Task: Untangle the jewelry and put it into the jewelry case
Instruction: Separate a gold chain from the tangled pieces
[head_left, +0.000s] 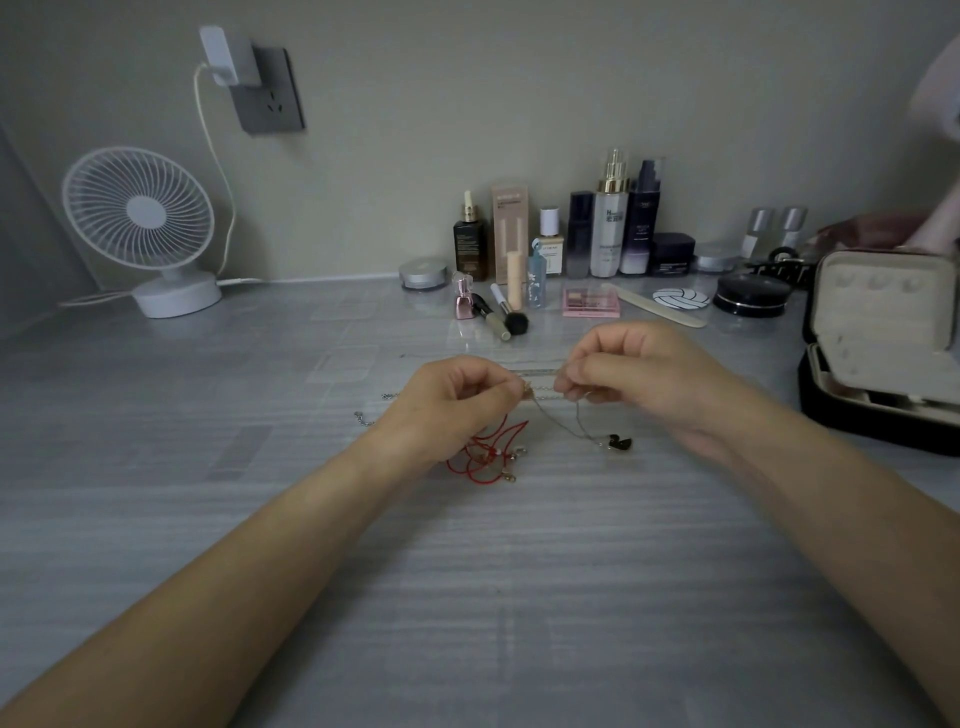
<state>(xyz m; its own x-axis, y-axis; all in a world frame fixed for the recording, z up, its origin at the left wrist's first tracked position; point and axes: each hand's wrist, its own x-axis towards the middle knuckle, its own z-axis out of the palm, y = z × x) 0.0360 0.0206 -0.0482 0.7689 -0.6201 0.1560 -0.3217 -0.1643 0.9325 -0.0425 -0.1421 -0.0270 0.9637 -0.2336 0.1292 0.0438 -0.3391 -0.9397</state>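
Left hand (457, 400), at the centre of the frame, pinches a thin silver chain (563, 422) between thumb and curled fingers. Red cords (488, 453) with small clasps lie on the table (467, 571) just below it. Right hand (639, 379) pinches the same chain, and its black pendant (621, 443) rests on the table. At the right edge the jewelry case (878, 312) stands open with its lid upright and beige lining showing. What its tray holds cannot be told.
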